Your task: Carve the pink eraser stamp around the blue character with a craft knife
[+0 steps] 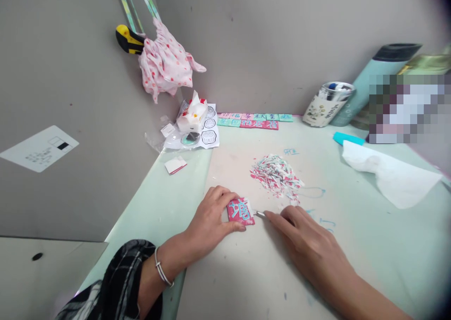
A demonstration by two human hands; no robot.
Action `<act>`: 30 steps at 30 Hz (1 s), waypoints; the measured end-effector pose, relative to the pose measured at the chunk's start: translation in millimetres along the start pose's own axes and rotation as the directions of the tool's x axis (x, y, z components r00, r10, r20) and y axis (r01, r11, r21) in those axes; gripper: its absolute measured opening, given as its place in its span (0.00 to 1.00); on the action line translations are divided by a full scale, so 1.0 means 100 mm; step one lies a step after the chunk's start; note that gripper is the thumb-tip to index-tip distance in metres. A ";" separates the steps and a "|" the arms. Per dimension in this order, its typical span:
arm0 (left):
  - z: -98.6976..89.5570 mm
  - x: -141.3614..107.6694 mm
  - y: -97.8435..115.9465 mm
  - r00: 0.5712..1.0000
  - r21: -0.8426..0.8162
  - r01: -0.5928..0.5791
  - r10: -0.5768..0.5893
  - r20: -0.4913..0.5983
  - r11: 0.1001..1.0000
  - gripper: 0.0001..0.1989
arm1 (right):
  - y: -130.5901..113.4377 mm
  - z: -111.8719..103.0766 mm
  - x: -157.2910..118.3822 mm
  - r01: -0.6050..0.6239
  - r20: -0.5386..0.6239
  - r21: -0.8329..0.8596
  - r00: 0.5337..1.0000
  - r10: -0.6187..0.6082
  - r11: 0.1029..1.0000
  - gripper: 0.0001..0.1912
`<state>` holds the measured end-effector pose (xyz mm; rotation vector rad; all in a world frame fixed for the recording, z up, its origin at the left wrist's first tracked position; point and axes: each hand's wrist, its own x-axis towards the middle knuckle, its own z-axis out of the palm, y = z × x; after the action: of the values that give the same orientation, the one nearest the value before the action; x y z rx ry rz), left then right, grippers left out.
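Observation:
A small pink square block [237, 213] with a character outlined in blue and white lies on the beige work surface. Thumb and fingers of my left hand [210, 212] grip it from its left side. My right hand [306, 235] is closed around a slim carving knife [260, 214], most of which is hidden under the fingers. The knife's metal tip reaches the block's right edge, where a strip is white. Beyond my right hand lies a heap of white, pink and green shavings [275, 175].
Finished-looking character blocks [259, 124] line the back wall. A tissue pack [193, 115] sits on a printed sheet at back left, near a small folded card [175, 165]. A pen cup [328, 105], teal bottle [373, 82] and white tissue [391, 172] are at right. A pink cloth bag [165, 59] hangs above.

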<state>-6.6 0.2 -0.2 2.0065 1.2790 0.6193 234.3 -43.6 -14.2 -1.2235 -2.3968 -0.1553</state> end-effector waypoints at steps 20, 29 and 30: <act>0.01 0.00 -0.01 1.000 -0.005 0.011 -0.011 0.000 1.000 0.27 | -0.02 -0.02 0.00 -0.005 -0.002 -0.002 1.000 0.005 1.000 0.20; 0.00 0.00 0.00 1.000 -0.007 0.026 -0.026 0.003 1.000 0.26 | -0.02 -0.02 0.00 -0.004 -0.015 0.001 1.000 0.004 1.000 0.19; 0.00 0.00 0.00 1.000 -0.007 0.023 -0.023 0.007 1.000 0.26 | -0.02 -0.03 0.00 -0.003 -0.009 0.007 1.000 0.003 1.000 0.19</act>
<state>-6.7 0.3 0.2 1.9835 1.2922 0.6048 233.2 -45.5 -11.6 -1.2207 -2.3858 -0.1509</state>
